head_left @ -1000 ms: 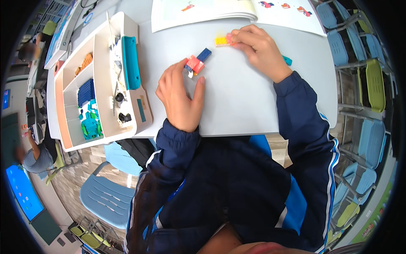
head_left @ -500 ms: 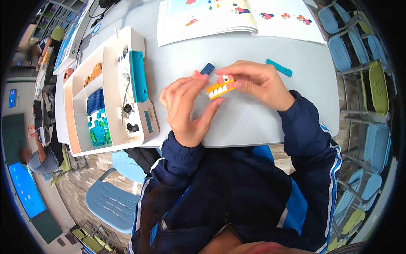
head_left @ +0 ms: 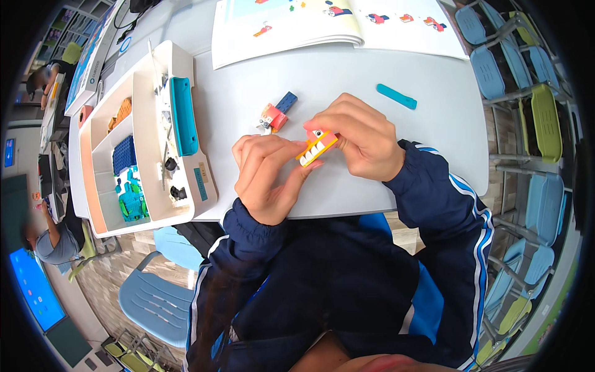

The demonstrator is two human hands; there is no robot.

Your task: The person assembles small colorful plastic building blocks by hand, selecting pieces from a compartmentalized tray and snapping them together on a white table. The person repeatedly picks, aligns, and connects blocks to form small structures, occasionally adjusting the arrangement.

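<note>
A small toy head of building bricks (head_left: 317,150), yellow and coral pink with a row of white teeth and a round eye, is held between both hands over the table's near side. My right hand (head_left: 365,139) grips its right end, thumb and fingers closed. At the other end, my left hand (head_left: 263,177) pinches it with index finger and thumb. Just beyond the left fingers lies another brick piece (head_left: 273,116), coral pink with a dark blue arm and white and orange bits. A flat teal bar (head_left: 396,97) rests beyond my right hand.
To the left stands a white divided tray (head_left: 201,186) with blue, green, orange and black bricks. An open picture booklet (head_left: 285,48) lies at the far side. Blue chairs (head_left: 152,301) stand below left and along the right. Other people (head_left: 56,239) sit at far left.
My left fingers have closed in on the toy head, which is now tilted more steeply with its teeth facing up. The pink and blue piece has come into fuller view. The whole view has shifted slightly.
</note>
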